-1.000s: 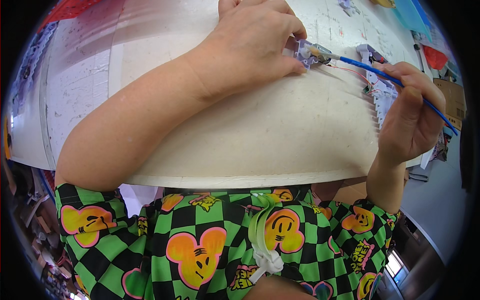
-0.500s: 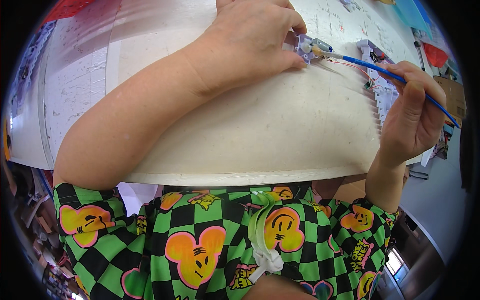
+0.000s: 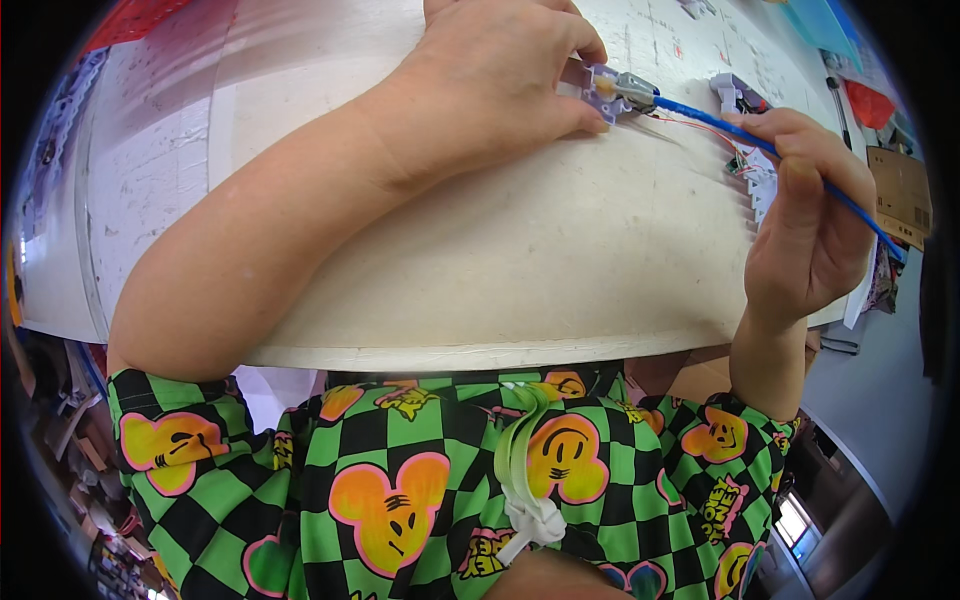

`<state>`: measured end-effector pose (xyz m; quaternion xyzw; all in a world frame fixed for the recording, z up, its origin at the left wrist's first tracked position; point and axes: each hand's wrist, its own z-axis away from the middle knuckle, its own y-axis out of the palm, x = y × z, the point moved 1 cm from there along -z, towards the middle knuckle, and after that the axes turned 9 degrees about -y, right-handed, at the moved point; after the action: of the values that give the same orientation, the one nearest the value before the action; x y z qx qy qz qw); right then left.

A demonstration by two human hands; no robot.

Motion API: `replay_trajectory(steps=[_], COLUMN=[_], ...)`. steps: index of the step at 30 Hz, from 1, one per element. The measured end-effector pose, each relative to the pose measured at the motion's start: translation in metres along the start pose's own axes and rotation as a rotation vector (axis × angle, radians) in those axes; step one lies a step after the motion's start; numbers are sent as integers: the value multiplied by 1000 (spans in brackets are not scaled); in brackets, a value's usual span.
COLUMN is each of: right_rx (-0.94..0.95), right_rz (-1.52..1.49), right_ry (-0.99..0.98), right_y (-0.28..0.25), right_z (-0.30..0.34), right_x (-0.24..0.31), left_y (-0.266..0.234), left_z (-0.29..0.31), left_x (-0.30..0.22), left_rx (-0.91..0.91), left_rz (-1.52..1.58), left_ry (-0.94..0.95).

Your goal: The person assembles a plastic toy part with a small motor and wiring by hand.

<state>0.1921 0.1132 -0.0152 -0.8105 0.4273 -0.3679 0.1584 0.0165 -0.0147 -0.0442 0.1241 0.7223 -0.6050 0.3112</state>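
Observation:
At the top middle of the table, my left hand point(image 3: 505, 85) is closed with thumb and fingers around a small pale-purple plastic housing point(image 3: 607, 115). A silver motor point(image 3: 640, 86) is at the housing's right side, with thin red wires running off to the right. My right hand point(image 3: 812, 215) pinches the blue handle of a slim paintbrush point(image 3: 705, 118). The brush slants down from the housing to the right, its head at the motor and the housing. Its bristles are hard to make out there.
Beside my right hand lie a pale plastic shell point(image 3: 735, 92) and a white toothed part point(image 3: 763, 190) with wires. The white table point(image 3: 480, 260) ends in front of my body. A red basket point(image 3: 130, 22) stands far left; a cardboard box point(image 3: 898, 188) is at the right.
My right hand has shifted a little to the left, and the brush has slid further towards the housing. My left hand with the housing has barely moved.

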Motion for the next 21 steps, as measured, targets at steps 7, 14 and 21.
replay_trajectory(steps=[7, 14, 21], right_rx=[85, 310, 283], right_rz=[53, 133, 143], right_ry=[-74, -178, -201], right_y=[-15, -4, -3], right_z=[-3, 0, 5], right_x=[4, 7, 11], left_y=[2, 5, 7], left_z=[-3, -1, -2], left_x=[1, 4, 1], left_rx=[5, -7, -15], left_rz=[5, -1, -4], left_ry=[-13, -21, -24])
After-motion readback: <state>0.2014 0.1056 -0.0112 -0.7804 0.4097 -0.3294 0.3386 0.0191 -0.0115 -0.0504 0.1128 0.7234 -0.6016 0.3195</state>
